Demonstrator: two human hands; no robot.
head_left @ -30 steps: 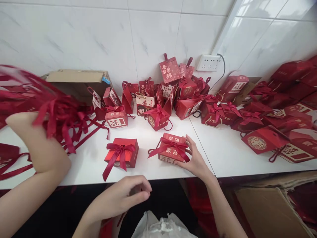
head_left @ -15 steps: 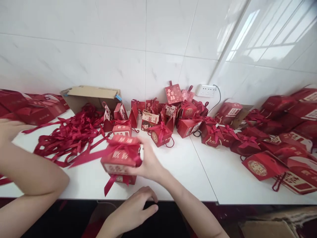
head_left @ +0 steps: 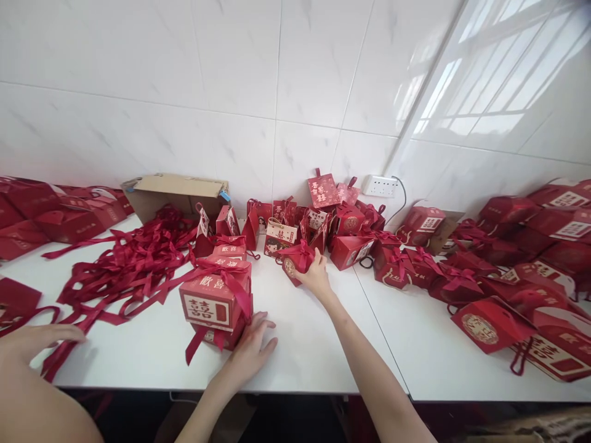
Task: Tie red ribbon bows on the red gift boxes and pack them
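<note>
Between the fingers and thumb of the right hand (head_left: 317, 275), a small bow-tied box (head_left: 290, 267) is grasped at its right side, on or just above the white table (head_left: 300, 363). Nearer the body, the left hand (head_left: 252, 347) lies relaxed, fingers loosely curved, beside a lower box (head_left: 226, 340) with an upper box (head_left: 206, 307) on top; whether it touches I cannot tell. Left of that hand, beyond the stack, red ribbons (head_left: 133, 264) lie heaped.
</note>
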